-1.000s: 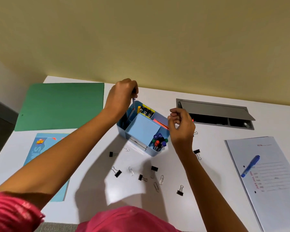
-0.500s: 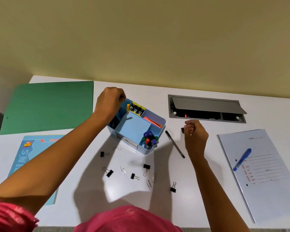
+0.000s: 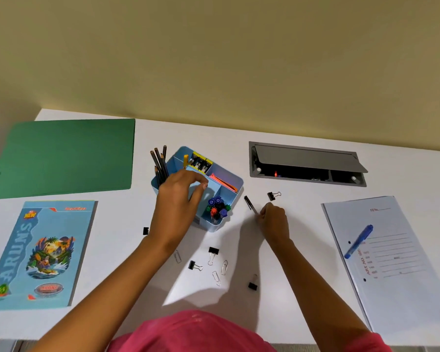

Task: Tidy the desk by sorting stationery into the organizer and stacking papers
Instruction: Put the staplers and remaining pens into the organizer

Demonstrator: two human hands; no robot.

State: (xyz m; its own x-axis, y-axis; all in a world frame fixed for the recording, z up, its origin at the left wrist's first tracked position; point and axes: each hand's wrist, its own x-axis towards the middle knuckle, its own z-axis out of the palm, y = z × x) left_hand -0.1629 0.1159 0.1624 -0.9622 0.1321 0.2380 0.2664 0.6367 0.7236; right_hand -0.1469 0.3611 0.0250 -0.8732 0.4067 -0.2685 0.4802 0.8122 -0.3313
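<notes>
A light blue organizer (image 3: 233, 180) stands mid-desk, holding grey pencils (image 3: 158, 162), markers (image 3: 217, 207) and a pad. My left hand (image 3: 178, 196) hovers over its near left part, fingers curled and apart, holding nothing. My right hand (image 3: 273, 219) is closed on the lower end of a black pen (image 3: 250, 204) lying just right of the organizer. Black binder clips (image 3: 213, 251) and paper clips (image 3: 224, 266) are scattered in front. One binder clip (image 3: 273, 195) lies beyond my right hand.
A green folder (image 3: 64, 156) lies at the far left, a blue notebook (image 3: 38, 252) in front of it. A white file (image 3: 396, 265) with a blue marker (image 3: 358, 241) on it lies at the right. A grey cable hatch (image 3: 305, 162) is open behind.
My left hand has let go of the pencils, which now stand in the organizer, and drawn back toward me. My right hand has dropped onto the black pen and closed on it.
</notes>
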